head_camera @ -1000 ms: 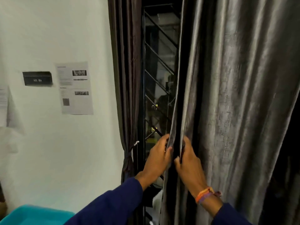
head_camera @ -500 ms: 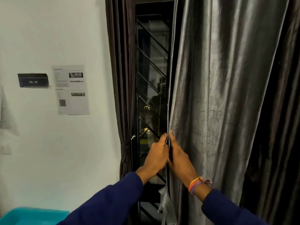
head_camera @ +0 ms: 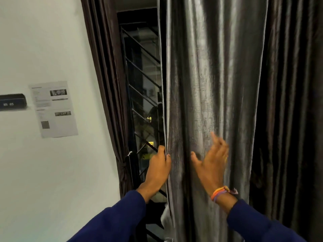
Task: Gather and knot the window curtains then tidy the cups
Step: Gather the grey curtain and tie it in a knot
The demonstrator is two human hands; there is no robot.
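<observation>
White wall (head_camera: 43, 41) at left. Taped on it, a printed paper sheet (head_camera: 54, 109) with small photos and a QR-like square low on its left side. Just left of the sheet, a dark nameplate (head_camera: 12, 102) reading "WS 05", cut by the frame edge. Behind the window glass, a black metal grille (head_camera: 141, 81) of slanted bars; beyond it darkness and a few small yellow lights (head_camera: 149, 118).

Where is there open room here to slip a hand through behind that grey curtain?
The dark gap between the tied brown curtain and the grey curtain's edge is open, though window bars cross it. The left hand already crowds its lower part.
</observation>
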